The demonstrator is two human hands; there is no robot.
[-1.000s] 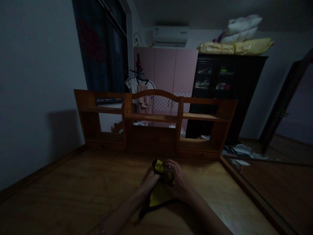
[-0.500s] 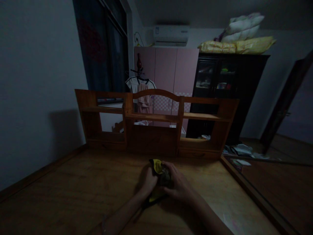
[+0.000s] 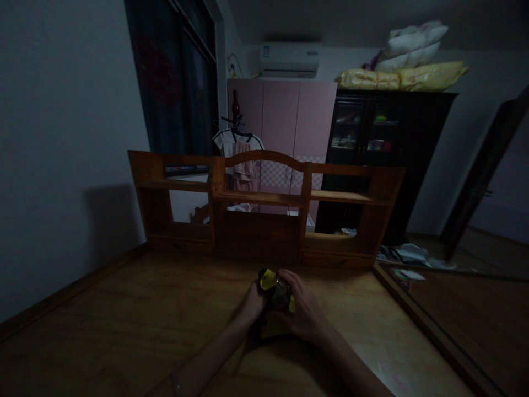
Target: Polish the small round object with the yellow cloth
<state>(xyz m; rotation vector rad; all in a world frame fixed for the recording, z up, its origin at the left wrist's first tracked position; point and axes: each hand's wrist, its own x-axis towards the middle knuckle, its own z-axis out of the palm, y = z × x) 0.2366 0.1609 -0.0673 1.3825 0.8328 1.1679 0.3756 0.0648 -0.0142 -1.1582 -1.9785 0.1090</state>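
A yellow cloth with black edging is bunched around a dark, glossy, see-through object, perhaps glass; its kind is hard to make out in the dim light. My left hand is closed on the cloth at the object's left side, with most of its fingers hidden behind the folds. From the right, my right hand curls round the glossy object, thumb on the near side and fingers over the far side. Both hands are just above the wooden board, and part of the cloth hangs beneath them.
The broad wooden surface ends at a shelf unit with open compartments. A raised wooden edge runs along the right, a wall along the left. Beyond stand a pink wardrobe and a dark cabinet.
The cloth and glossy object have turned slightly between my hands. The cloth's lower part hangs differently, and a bit of yellow now shows by my right fingers.
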